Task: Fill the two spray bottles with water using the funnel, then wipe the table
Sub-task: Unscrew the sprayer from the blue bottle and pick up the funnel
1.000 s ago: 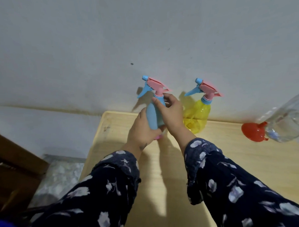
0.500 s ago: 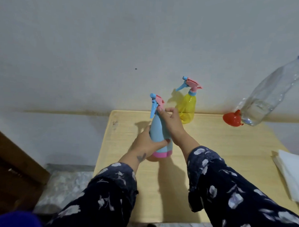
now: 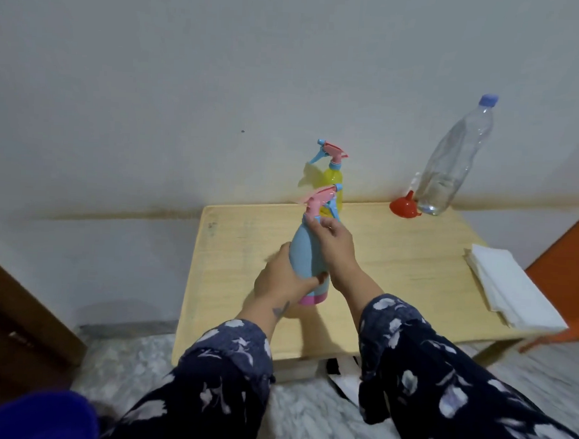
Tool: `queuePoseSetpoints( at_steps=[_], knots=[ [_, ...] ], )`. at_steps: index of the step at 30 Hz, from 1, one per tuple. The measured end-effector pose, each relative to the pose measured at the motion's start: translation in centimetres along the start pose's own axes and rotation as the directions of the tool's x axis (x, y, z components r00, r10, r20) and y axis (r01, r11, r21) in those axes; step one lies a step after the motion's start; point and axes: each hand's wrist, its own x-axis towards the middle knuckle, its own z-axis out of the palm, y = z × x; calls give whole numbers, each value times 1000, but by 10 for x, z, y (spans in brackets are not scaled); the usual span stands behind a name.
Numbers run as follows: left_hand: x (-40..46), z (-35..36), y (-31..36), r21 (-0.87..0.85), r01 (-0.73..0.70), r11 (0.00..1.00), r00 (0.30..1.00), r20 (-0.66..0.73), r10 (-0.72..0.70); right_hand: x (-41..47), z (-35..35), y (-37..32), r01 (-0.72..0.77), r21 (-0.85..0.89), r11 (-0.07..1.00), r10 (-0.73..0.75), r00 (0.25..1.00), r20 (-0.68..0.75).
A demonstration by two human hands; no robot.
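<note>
The blue spray bottle (image 3: 308, 253) is in the middle of the frame, held a little above the near left part of the wooden table (image 3: 396, 257) and tilted slightly. The left hand (image 3: 280, 278) is wrapped around its lower body, fingers closed on it. The right hand (image 3: 335, 244) is at the neck, its fingertips pinching just under the pink spray head (image 3: 319, 199); I judge it is unscrewing the head. The bottle looks like thin, smooth plastic, light while it is empty, so a firm hold on the wide body and a turning hold on the collar seem best.

Behind it, upper centre, the yellow spray bottle (image 3: 333, 179) stands at the wall. To the right, the red funnel (image 3: 403, 207) lies touching the clear water bottle (image 3: 453, 163), which is capped. At the right edge, a folded white cloth (image 3: 507, 288) lies on the table.
</note>
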Motion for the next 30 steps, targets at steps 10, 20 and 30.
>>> queuePoseSetpoints(
  at_steps=[10,20,30],
  knots=[
    [-11,38,32,114,-22,993,999,-30,26,4,-54,-4,77,-150,986,-89,994,-70],
    [-9,95,70,109,34,993,999,-28,-31,28,-117,-7,298,-331,895,-298,953,50],
    [1,127,89,32,49,998,988,148,-53,75,-166,-11,204,-109,973,-194,976,101]
  ],
)
